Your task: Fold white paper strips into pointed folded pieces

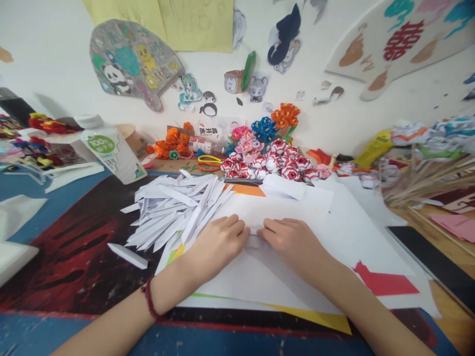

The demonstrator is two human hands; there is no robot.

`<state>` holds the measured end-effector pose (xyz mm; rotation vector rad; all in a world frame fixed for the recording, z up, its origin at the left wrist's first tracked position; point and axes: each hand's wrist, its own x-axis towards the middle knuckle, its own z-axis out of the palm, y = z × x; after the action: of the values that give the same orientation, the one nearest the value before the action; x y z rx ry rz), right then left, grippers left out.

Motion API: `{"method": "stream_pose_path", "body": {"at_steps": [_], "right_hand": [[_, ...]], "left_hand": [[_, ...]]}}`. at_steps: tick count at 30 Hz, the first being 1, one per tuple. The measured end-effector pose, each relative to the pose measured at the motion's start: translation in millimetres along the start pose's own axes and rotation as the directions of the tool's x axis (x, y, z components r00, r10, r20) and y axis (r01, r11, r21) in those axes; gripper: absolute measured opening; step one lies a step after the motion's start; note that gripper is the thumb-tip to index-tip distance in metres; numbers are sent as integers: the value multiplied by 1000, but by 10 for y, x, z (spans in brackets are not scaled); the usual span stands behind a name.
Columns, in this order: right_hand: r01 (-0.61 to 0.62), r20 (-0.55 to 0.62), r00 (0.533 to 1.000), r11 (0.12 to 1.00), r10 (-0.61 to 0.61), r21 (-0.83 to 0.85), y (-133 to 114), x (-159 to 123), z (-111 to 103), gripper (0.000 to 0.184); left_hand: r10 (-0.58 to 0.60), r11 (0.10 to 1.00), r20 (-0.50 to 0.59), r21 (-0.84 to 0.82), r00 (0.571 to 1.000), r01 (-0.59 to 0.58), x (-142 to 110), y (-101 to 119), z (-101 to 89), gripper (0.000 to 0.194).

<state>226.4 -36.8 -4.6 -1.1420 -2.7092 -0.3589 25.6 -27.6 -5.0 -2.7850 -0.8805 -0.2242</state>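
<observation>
We have both hands together over the middle of the desk (208,343), the left hand (227,235) and the right hand (285,238) curled nearly closed, their fingertips on a small white paper strip (254,241) in the narrow gap between them. We see that strip above a stack of white sheets (274,282), though we cannot tell whether it touches them. Just beyond our left hand we have a loose heap of folded white strips (170,207), with one single strip (128,255) lying apart, nearer us. To our right we see a torn red piece of paper (388,283) and a black phone (432,259); behind the sheets, red-and-white flowers (284,162) cluster near the wall.
</observation>
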Motion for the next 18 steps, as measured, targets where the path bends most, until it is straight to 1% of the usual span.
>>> {"method": "stream_pose_path", "body": {"at_steps": [12,18], "right_hand": [[-35,70,997,999,34,2,-35,9,-35,14],[-77,144,987,997,74,12,-46,4,-58,15]], "left_hand": [[-5,1000,30,-22,1000,6,9,6,-7,16],[-2,1000,70,-6,998,3,17,15,-29,17]]}}
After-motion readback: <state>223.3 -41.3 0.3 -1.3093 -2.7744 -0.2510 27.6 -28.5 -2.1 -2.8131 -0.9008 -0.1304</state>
